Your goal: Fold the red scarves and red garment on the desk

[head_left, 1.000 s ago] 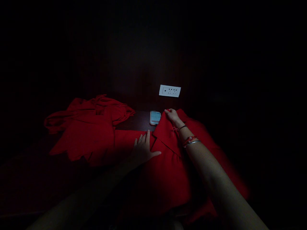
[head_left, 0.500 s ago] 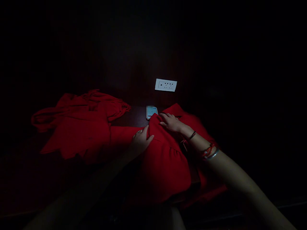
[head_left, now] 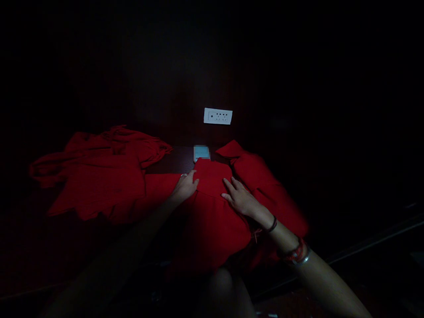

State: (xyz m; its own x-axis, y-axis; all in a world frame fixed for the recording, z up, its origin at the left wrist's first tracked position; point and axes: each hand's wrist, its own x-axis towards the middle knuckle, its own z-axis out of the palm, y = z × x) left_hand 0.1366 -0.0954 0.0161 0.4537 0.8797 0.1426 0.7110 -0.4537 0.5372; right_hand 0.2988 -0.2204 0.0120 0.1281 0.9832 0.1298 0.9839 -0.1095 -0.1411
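A red cloth garment [head_left: 215, 221] lies before me on a dark surface, its narrow upper end spread out fairly smooth. At the left edge of that end is my left hand [head_left: 185, 187], thumb and forefinger apart and touching the cloth; its other fingers are in shadow. Flat on the right side of the garment, with fingers spread, rests my right hand [head_left: 240, 198]. Both hands look open. A thin dark band and red and silver bracelets [head_left: 300, 254] circle my right wrist and forearm.
A crumpled red cloth [head_left: 99, 176] with fringe-like ends lies at the left. More folded red cloth [head_left: 261, 176] is on the right. Behind the garment sits a lit phone [head_left: 201, 153], below a white wall socket [head_left: 217, 116]. The surroundings are very dark.
My right hand has moved down from the garment's upper edge and now lies flat with fingers spread. The upper end has opened out flatter and wider. The view has shifted slightly.
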